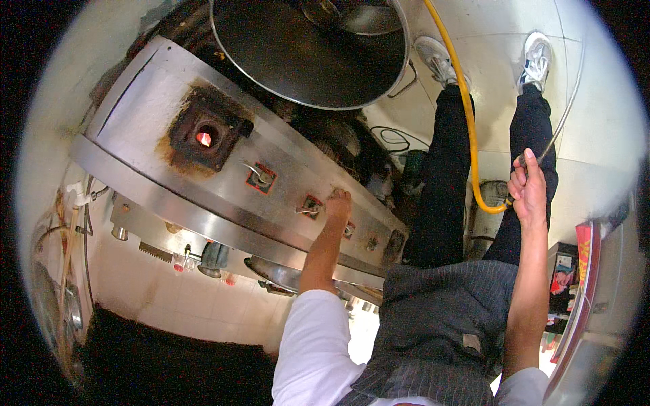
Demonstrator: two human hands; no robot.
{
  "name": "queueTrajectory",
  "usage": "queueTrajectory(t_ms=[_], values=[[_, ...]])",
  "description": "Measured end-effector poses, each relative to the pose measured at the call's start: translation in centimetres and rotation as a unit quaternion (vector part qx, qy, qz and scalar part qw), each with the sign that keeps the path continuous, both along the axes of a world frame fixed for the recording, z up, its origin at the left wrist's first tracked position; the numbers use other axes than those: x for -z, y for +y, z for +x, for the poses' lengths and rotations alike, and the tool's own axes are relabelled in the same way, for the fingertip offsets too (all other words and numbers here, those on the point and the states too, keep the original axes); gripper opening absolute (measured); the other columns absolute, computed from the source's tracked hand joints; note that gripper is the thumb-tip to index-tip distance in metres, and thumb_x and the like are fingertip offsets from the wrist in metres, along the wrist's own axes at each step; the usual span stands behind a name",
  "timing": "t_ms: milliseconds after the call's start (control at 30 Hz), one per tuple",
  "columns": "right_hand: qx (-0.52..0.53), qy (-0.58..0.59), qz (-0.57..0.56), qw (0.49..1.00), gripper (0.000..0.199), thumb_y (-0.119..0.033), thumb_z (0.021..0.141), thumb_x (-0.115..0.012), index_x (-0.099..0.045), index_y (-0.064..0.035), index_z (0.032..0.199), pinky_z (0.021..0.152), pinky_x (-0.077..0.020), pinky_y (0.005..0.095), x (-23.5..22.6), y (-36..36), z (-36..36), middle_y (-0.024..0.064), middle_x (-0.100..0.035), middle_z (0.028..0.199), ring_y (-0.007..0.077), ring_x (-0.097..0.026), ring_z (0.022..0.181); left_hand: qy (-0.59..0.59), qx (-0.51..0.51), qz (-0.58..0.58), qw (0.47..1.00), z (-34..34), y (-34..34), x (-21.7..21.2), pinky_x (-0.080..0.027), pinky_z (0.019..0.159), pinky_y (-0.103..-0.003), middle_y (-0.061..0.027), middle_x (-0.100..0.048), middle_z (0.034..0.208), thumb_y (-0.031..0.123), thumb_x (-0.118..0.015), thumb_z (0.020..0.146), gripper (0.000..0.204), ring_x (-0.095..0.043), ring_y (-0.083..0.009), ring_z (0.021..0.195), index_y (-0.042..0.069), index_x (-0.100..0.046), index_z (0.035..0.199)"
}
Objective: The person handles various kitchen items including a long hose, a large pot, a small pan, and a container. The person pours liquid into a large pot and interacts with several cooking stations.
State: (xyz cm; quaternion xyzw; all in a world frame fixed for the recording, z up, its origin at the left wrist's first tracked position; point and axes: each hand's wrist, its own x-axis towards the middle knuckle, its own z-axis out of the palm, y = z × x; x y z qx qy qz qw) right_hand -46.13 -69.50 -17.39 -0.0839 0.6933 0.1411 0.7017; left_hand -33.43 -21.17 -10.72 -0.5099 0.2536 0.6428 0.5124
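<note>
My right hand [528, 188] is closed around the lower end of a thin metal tube [560, 125], which joins a yellow hose [471, 145]. The tube points up and away to the right; the hose loops down, then rises past my feet. To the left, my left hand [337, 204] is at the steel front panel of a stove [223, 115], its fingers curled in. It sits between two red-framed controls, a nearer-left one [309, 207] and another [349, 230] partly behind my wrist. Whatever its fingertips grip is hidden.
An orange glow shows in a scorched square port [204, 139] on the panel. Another red-framed control [261, 177] has a metal lever. A large round pan [338, 107] with metal pieces inside stands beyond the panel. My shoes [537, 57] are on the tiled floor; shelves [562, 281] stand at right.
</note>
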Motion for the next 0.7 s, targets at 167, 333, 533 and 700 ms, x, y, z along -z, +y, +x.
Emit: queueTrajectory(t_ms=[167, 333, 533, 700], values=[[0.032, -0.002, 0.006, 0.999, 0.036, -0.04, 0.088, -0.053, -0.052, -0.0055, 0.077, 0.033, -0.0206, 0.0201, 0.2, 0.3, -1.3, -0.006, -0.03, 0.047, 0.0045, -0.026, 0.037, -0.092, 0.056, -0.103, 0.989, 5.3, -1.7, -3.4, -0.035, 0.09, -0.042, -0.0088, -0.051, 0.114, 0.025, -0.05, 0.084, 0.035, -0.044, -0.0255, 0.109, 0.009, -0.052, 0.115], [0.08, -0.026, 0.023, 0.996, 0.037, -0.041, 0.088, -0.053, -0.053, -0.006, 0.077, 0.034, -0.0204, 0.02, 0.9, 0.8, -2.1, -0.0062, -0.029, 0.047, 0.0045, -0.025, 0.037, -0.116, 0.05, -0.094, 0.987, 7.7, 0.7, -7.7, -0.042, 0.08, -0.04, -0.0084, -0.059, 0.1, 0.027, -0.054, 0.081, 0.024, -0.052, -0.0237, 0.098, 0.009, -0.061, 0.096], [0.069, -0.032, 0.006, 0.997, 0.037, -0.041, 0.088, -0.053, -0.053, -0.0057, 0.075, 0.034, -0.0195, 0.0203, 1.0, 0.4, -2.1, -0.0061, -0.028, 0.047, 0.0046, -0.025, 0.038, -0.096, 0.057, -0.07, 0.991, 8.6, -1.8, -7.7, -0.046, 0.076, -0.039, -0.0075, -0.062, 0.092, 0.028, -0.058, 0.079, 0.022, -0.057, -0.0242, 0.094, 0.009, -0.063, 0.089], [0.076, -0.04, 0.008, 0.996, 0.037, -0.04, 0.089, -0.052, -0.052, -0.0055, 0.076, 0.033, -0.0201, 0.0205, 1.3, 0.4, -2.6, -0.0062, -0.03, 0.047, 0.0047, -0.026, 0.037, -0.078, 0.031, -0.053, 0.995, 8.5, -0.4, -7.5, -0.046, 0.077, -0.039, -0.0091, -0.062, 0.094, 0.028, -0.06, 0.079, 0.026, -0.057, -0.0249, 0.095, 0.008, -0.061, 0.094]])
